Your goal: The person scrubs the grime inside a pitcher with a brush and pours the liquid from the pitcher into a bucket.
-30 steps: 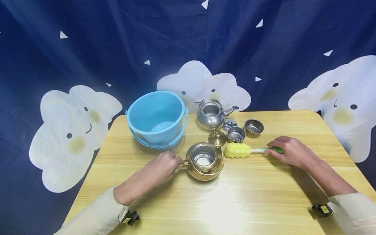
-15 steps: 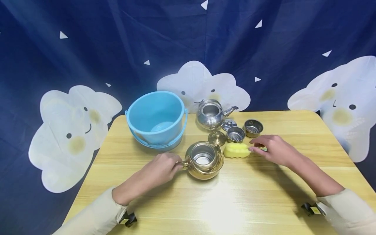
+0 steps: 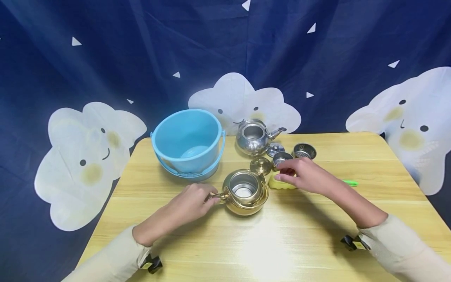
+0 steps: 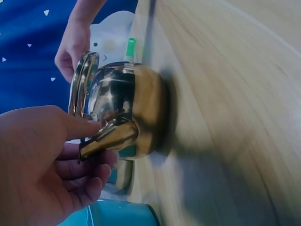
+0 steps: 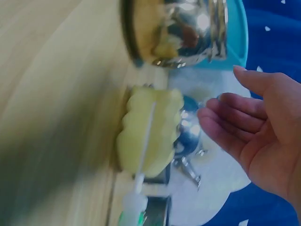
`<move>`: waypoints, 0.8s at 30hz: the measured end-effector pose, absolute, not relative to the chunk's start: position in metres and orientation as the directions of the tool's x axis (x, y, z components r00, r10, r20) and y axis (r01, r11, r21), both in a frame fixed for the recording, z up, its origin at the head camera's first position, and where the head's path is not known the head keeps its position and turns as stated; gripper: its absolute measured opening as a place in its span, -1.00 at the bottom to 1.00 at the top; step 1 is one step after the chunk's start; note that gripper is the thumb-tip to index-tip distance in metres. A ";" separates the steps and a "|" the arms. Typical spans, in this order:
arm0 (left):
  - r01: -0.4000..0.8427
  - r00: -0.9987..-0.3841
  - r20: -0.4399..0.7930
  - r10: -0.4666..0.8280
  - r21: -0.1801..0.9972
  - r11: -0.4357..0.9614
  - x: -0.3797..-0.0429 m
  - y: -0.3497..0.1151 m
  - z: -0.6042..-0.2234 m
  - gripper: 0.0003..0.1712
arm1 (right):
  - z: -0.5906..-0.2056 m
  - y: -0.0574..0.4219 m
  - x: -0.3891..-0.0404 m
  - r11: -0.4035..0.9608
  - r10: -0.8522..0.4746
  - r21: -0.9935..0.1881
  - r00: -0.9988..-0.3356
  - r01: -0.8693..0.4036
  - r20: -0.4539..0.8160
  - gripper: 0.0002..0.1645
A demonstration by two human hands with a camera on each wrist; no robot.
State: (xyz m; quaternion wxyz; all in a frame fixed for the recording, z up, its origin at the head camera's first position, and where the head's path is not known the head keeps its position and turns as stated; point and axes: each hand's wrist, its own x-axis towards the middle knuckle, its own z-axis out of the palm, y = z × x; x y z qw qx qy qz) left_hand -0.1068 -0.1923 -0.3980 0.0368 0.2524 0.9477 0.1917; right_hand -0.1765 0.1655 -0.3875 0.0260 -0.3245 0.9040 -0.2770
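Note:
My left hand (image 3: 193,201) grips the spout of a gold teapot (image 3: 246,210) that stands lidless on the table. In the left wrist view, thumb and fingers close around the spout (image 4: 109,137). Over the yellow head of a sponge bottle brush (image 3: 278,183) hovers my right hand (image 3: 306,176), partly covering it in the head view. Seen from the right wrist, that hand's fingers are relaxed and hold nothing, above the brush and close to the teapot. The brush lies on the table, its green handle end (image 3: 351,183) pointing right.
A gold lid (image 3: 260,165) lies behind the gold teapot. Further back stand a silver teapot (image 3: 251,145), its lid (image 3: 275,149) and two strainer cups, one (image 3: 282,156) nearer and another (image 3: 304,149) to its right. A blue bucket (image 3: 190,168) stands at the back left.
My right hand has let go of the brush handle and moved left over the sponge head toward the gold teapot. The left hand still holds the spout.

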 end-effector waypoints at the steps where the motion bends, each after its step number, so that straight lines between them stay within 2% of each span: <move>1: 0.468 -0.869 0.031 0.494 0.379 0.798 -0.107 -0.193 -0.398 -0.78 | -0.387 0.162 -0.177 0.632 -0.607 -0.517 -0.784 -0.577 0.133 -0.75; 13: 0.520 -0.843 0.060 0.535 0.344 0.782 -0.108 -0.193 -0.399 -0.73 | -0.377 0.130 -0.181 0.617 -0.674 -0.517 -0.737 -0.593 0.040 -0.79; 20: 0.513 -0.846 0.060 0.529 0.362 0.778 -0.108 -0.191 -0.401 -0.78 | -0.374 0.117 -0.181 0.653 -0.689 -0.456 -0.724 -0.605 -0.026 -0.53; 24: 0.496 -0.854 0.055 0.517 0.385 0.778 -0.108 -0.190 -0.401 -0.77 | -0.374 0.111 -0.182 0.692 -0.672 -0.416 -0.737 -0.589 -0.074 -0.46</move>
